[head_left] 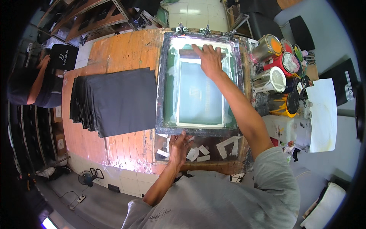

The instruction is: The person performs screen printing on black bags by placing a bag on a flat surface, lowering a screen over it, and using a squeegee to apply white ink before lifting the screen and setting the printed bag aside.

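A screen printing frame [160, 95] with dark edges lies on the wooden table in front of me. Its mesh [202, 103] is pale blue in the middle, with green and white around it. My right hand [211, 63] reaches across to the far end, fingers closed over a dark brown squeegee [186, 54] that lies crosswise on the mesh; the hand hides part of it. At the near edge of the frame, my left hand [178, 149] grips the rim from below, thumb on top. White tape pieces [192, 154] lie near that hand.
Left of the frame sits a fanned stack of black sheets [118, 101]. Clamps [207, 30] hold the frame's far edge. Several ink cans [271, 80] crowd the right side, beside a white sheet [322, 114]. Another person [32, 84] is at the far left.
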The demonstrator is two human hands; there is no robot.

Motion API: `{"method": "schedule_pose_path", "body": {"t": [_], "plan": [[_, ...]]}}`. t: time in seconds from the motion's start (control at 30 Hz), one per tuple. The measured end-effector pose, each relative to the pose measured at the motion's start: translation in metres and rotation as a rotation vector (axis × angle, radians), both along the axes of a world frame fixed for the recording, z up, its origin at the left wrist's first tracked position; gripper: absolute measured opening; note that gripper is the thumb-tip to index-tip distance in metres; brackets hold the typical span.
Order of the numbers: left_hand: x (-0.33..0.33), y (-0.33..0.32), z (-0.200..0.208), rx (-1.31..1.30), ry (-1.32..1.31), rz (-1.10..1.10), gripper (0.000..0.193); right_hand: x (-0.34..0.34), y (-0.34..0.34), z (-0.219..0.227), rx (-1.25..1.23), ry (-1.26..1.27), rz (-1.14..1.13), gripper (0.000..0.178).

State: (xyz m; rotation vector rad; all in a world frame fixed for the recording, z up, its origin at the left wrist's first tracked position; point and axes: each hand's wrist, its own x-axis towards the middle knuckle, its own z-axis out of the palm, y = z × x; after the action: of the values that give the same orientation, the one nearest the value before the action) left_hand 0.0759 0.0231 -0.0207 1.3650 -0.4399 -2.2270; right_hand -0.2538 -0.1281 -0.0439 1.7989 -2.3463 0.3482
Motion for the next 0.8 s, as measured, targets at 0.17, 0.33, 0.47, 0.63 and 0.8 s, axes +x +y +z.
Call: {"method": "schedule_pose_path", "body": {"t": [0.17,0.33,0.47,0.63,0.8], "plan": [[0.000,-0.005,0.008,-0.039,0.032,-0.006,0.035,0.084,0.103,0.042,0.006,-0.084,0.029,0.073],[0.002,-0.014,0.034,-0.048,0.114,-0.014,0.036,0.166,0.190,0.093,-0.023,-0.110,0.031,0.067],[-0.005,-0.028,0.071,-0.129,0.226,-0.034,0.034,0.173,0.191,0.133,-0.105,-0.119,0.036,0.059],[-0.014,-0.055,0.114,-0.426,0.428,-0.060,0.016,0.130,0.151,0.189,-0.294,0.042,0.085,0.055],[-0.041,-0.138,0.072,-0.809,0.089,-0.136,0.028,0.086,0.107,0.242,-0.322,0.025,0.078,0.039]]}}
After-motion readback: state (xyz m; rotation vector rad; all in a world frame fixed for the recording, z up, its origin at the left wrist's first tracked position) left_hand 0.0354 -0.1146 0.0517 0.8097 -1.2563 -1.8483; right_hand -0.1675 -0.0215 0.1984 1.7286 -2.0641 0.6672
